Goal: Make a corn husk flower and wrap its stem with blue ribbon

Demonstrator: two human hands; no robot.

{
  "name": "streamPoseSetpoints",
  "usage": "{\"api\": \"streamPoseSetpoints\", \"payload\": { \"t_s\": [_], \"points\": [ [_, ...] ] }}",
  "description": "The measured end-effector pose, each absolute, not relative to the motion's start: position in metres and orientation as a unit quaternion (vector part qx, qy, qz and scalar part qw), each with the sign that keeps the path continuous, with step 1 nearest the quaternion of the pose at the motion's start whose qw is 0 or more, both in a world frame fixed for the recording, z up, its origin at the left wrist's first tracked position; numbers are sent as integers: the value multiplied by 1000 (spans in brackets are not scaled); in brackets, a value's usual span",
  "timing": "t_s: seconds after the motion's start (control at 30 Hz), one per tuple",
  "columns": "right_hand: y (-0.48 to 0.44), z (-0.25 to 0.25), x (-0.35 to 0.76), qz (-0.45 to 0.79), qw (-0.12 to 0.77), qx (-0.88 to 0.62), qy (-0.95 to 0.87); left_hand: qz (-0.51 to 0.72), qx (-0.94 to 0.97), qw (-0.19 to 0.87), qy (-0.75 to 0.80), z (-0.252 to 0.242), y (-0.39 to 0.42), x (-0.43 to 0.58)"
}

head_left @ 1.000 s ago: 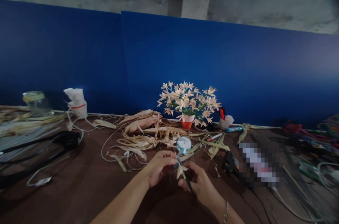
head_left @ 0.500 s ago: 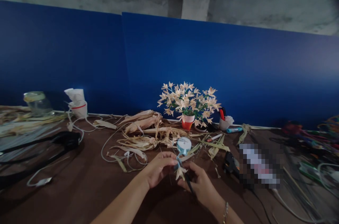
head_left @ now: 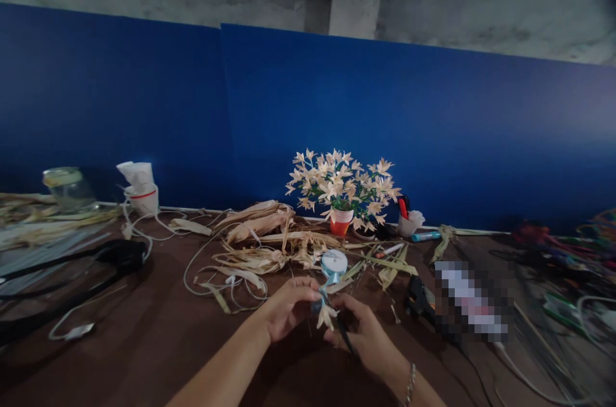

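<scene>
My left hand (head_left: 287, 308) is closed in a pinch at the top of a small pale husk flower (head_left: 327, 314), where a light blue ribbon (head_left: 319, 299) runs up to a ribbon roll (head_left: 333, 261) lying on the brown table (head_left: 144, 343). My right hand (head_left: 364, 332) is curled round the flower's dark stem (head_left: 344, 335) just below the petals. Both hands meet low in the middle of the view, above the table.
Dried husk strips (head_left: 269, 240) and white cords (head_left: 202, 266) lie behind my hands. A red cup of husk flowers (head_left: 342, 192) stands at the blue wall beside a white cup with tools (head_left: 408, 219). A black glue gun (head_left: 419, 298) lies right. A jar (head_left: 65, 187) sits far left.
Both hands and the flower have stayed almost in place. The view has shifted only slightly.
</scene>
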State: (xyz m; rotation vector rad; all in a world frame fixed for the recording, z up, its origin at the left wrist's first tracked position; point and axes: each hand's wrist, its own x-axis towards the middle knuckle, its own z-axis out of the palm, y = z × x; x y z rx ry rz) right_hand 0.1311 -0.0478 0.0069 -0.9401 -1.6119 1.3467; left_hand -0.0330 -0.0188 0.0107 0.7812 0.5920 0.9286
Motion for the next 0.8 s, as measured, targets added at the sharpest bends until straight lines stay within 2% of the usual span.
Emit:
{"api": "streamPoseSetpoints", "payload": {
  "t_s": [0.8],
  "points": [
    [-43, -2, 136, 510, 383, -367, -677, 408, 361, 793, 270, 6, -17, -33]
  ]
}}
